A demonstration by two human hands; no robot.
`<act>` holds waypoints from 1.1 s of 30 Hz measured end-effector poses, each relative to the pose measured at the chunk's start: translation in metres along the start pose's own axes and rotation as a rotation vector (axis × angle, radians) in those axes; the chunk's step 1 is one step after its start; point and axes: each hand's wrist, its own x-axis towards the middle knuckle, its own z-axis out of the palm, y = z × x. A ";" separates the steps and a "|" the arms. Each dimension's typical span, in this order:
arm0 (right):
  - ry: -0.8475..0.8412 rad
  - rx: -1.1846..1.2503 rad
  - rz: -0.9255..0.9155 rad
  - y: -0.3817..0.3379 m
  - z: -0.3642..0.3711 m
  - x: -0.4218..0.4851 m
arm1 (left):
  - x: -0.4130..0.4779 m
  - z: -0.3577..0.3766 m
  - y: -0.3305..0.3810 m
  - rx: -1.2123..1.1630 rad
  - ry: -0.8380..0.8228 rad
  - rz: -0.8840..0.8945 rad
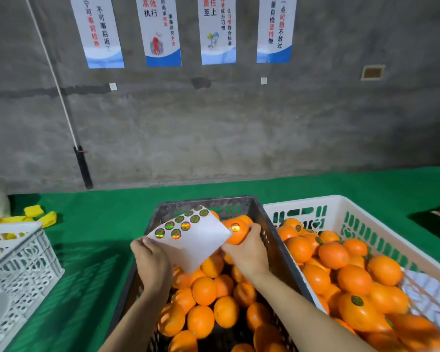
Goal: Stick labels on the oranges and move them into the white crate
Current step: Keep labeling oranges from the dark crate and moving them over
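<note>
Overlapping orange [238, 238], label sheet [201, 241], white crate [302, 201] beside

Both forearms extend forward (bare, converging slightly). Left hand [151, 260] pinches a label sheet [198, 241] at its corner; right hand [247, 250] curls around an orange [240, 237].

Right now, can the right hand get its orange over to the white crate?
Probably yes. The right hand holds the labelled orange above the black crate; the white crate stands right beside it on that side, open on top.
</note>
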 end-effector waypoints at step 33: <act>0.103 0.053 -0.253 0.000 -0.008 -0.008 | -0.031 -0.001 -0.001 0.085 -0.609 0.219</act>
